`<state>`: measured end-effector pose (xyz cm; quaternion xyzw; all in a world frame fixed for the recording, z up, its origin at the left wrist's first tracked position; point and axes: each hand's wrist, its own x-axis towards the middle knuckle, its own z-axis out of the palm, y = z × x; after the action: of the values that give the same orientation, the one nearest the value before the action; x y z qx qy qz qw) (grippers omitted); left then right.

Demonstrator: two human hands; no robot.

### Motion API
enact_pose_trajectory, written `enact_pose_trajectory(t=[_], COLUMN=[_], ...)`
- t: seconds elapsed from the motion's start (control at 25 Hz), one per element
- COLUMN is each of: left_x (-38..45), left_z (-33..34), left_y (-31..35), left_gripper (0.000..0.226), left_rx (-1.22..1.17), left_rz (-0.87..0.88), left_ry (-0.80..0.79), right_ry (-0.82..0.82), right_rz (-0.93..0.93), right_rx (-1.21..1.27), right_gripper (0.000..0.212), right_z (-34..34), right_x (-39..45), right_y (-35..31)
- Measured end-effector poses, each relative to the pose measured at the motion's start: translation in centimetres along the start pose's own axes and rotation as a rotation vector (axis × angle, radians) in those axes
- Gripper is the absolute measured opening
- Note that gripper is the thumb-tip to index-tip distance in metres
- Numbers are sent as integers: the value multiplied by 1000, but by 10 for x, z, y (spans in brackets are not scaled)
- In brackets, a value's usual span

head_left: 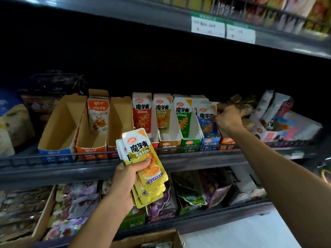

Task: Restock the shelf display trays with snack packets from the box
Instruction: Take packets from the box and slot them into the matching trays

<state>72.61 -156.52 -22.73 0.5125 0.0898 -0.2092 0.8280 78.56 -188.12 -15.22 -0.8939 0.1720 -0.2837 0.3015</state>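
Nearest the camera, at the bottom edge, the open cardboard box (154,238) showed only its top flaps, its contents too cut off to make out. Just above it the left hand (125,183) was closed around a fanned stack of yellow packets (145,167), thumb pressed across the front one, the bundle held upright in front of the shelf rail (197,149). Beyond the rail stood the row of display trays: a blue-fronted tray (59,126) at the left looked bare, an orange tray (91,138) held a few orange packets (98,113) at its back, and the next cardboard tray (120,120) also showed bare card. Further right came red, yellow, green and blue packets standing in their own trays, and the yellow tray (169,140), with its yellow-fronted lip, had room ahead of its standing packets (162,113). The right hand (228,118) reached far in beside the blue packets (206,119), fingers curled at the top edge of that stack; whether it gripped a packet or only pushed them straight I could not tell. The step in hand seemed to be tidying that tray before loading. The next move would likely call for bringing the held bundle to the matching yellow tray and sliding it in upright, labels forward.
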Motion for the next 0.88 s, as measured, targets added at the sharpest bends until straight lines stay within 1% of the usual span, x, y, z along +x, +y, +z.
enact_pose_trajectory(t=[0.12, 0.28, 0.36, 0.44, 0.48, 0.6, 0.68, 0.76, 0.8, 0.88], left_x=[2, 4, 5, 5, 5, 3, 2, 0, -1, -4], left_z=[-2, -2, -1, 0, 0, 1, 0, 0, 0, 0], left_y=[0, -1, -2, -4, -5, -5, -3, -2, -2, -2], left_gripper=[35, 35, 36, 36, 36, 36, 36, 34, 33, 33], left_rx=[2, 1, 0, 4, 3, -2, -15, -26, -27, -23], left_rz=[-2, 8, 8, 14, 14, 12, 14, 22, 27, 37], left_ry=[12, 10, 10, 19, 17, 1, -4, -15, -21, -37], right_ry=[35, 59, 57, -5, -70, -292, -329, -300, -253, -55], right_rz=[0, 87, 80, 51, 40, -10, -9, 8, -4, -115], right_rx=[95, -32, -74, -137, -178, -305, -299, -311, -326, -252], right_gripper=[15, 34, 29, 21, 22, 36, 41, 42, 40, 32], right_z=[4, 12, 17, 22, 24, 25, 24, 23, 22, 18], right_x=[1, -6, -15, -24, -27, -31, -33, -34, -38, -56], right_y=[-5, -8, -11, -14, -14, -14, -12, -10, -10, -17])
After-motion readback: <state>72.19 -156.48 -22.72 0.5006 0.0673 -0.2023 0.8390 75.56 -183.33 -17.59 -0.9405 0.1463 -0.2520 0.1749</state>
